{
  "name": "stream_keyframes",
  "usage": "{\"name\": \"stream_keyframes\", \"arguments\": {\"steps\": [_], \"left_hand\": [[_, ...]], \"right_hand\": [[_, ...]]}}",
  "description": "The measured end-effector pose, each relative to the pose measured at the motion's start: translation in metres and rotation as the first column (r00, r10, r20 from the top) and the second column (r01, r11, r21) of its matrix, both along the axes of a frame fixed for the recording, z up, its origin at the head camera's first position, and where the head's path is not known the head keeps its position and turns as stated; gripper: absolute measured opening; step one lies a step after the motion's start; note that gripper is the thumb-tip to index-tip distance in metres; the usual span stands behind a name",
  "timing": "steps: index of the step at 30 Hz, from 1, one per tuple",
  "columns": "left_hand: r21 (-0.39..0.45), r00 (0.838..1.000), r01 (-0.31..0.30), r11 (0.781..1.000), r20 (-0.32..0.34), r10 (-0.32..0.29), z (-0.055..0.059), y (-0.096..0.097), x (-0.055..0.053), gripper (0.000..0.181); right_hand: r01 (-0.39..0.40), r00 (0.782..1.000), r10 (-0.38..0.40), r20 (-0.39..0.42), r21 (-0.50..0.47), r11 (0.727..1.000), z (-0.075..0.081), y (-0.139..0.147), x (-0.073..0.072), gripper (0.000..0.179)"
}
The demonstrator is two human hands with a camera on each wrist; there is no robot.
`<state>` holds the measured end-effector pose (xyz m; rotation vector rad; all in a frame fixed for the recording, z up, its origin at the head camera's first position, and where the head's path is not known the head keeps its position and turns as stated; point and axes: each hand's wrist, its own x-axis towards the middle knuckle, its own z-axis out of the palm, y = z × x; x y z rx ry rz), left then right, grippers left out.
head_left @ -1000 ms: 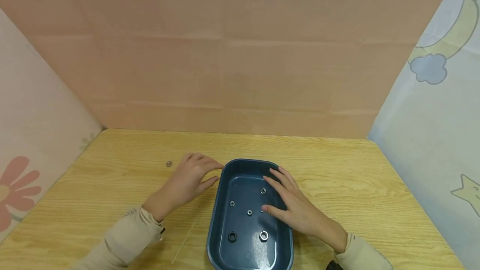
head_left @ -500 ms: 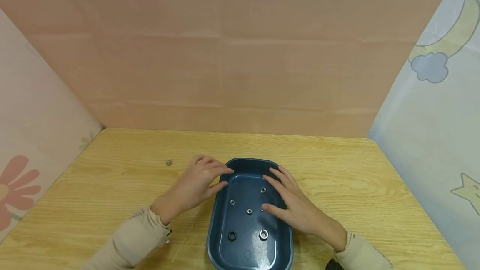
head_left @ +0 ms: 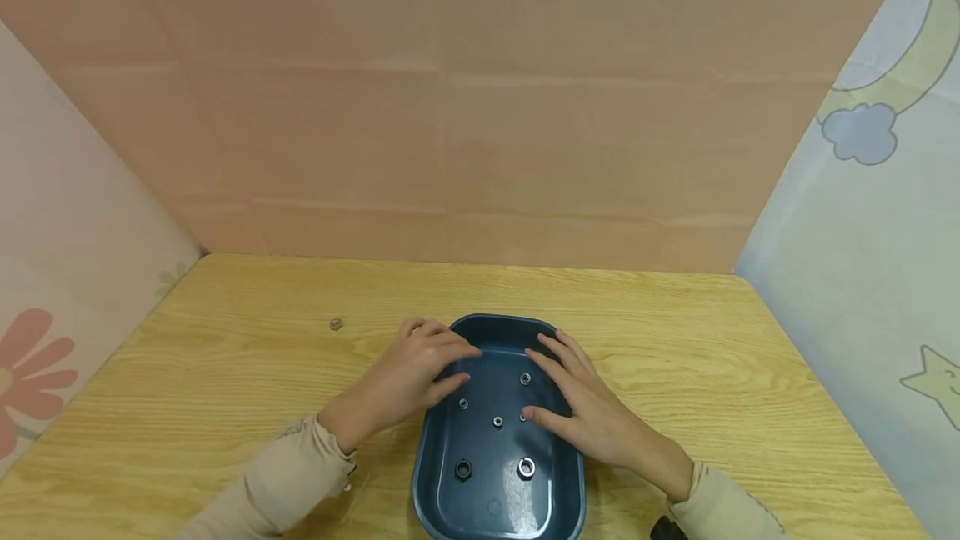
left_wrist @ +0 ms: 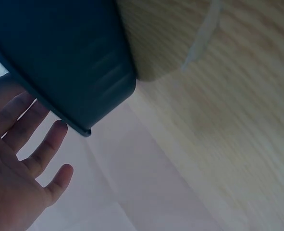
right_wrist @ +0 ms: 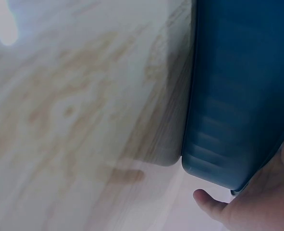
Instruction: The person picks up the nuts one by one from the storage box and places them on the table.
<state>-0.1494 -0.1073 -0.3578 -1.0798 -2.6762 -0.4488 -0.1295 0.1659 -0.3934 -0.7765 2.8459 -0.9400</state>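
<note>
A dark blue plastic tray (head_left: 495,515) holds several metal hex nuts on its floor. The larger ones are a dark nut (head_left: 463,469) and a shiny nut (head_left: 526,468) toward the near end; smaller ones, such as one small nut (head_left: 498,422), lie farther back. My left hand (head_left: 408,377) reaches over the tray's left rim, its thumb and fingers apart with nothing visible between them. Across the right rim lies my right hand (head_left: 592,419), fingers spread over the tray, thumb tip partly hiding a tiny nut (head_left: 522,417). Both wrist views show the tray's outer wall (left_wrist: 84,72) beside spread fingers.
A single nut (head_left: 336,324) lies on the wood-grain table (head_left: 225,373) to the left of the tray. A thin pale strip (left_wrist: 204,36) is on the table by the tray's left side. A brown backdrop (head_left: 450,148) stands behind the table, with printed panels at both sides.
My left hand has moved right, from beside the tray's left rim to over its inside. My right hand and the nuts stay where they were.
</note>
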Motion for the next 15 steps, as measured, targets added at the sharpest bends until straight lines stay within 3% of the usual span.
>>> {"name": "stream_keyframes", "arguments": {"steps": [15], "left_hand": [[-0.034, 0.999, 0.008, 0.999, 0.035, -0.007, -0.012, 0.007, 0.000, 0.030]], "right_hand": [[0.006, 1.000, -0.006, 0.000, 0.003, 1.000, 0.000, 0.000, 0.000, 0.069]]}}
